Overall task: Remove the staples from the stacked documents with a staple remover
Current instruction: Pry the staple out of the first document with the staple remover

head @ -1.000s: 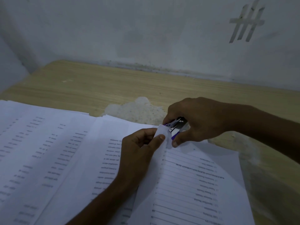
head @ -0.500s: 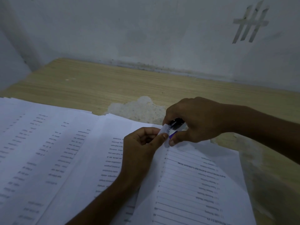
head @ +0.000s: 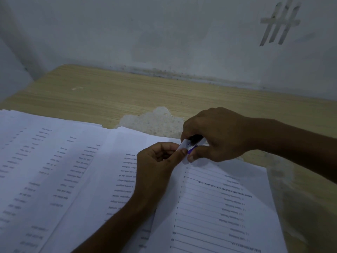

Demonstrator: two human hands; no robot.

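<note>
A stapled document point(head: 215, 203) with printed lines lies at the lower right of the wooden table point(head: 113, 95). Its top left corner is lifted. My left hand point(head: 156, 161) pinches that corner between thumb and fingers. My right hand point(head: 217, 134) grips a small staple remover point(head: 194, 143) with black, metal and purple parts, its jaws pressed against the raised corner. The staple itself is hidden by the paper and my fingers.
More printed sheets point(head: 47, 172) spread across the left half of the table, overlapping each other. A patch of worn-off veneer point(head: 153, 121) shows just behind the hands. A pale wall point(head: 164, 37) rises along the table's far edge.
The staple remover's jaws have closed in on the corner and show less metal. My left hand has folded the corner tighter. Both hands stay in the same spot.
</note>
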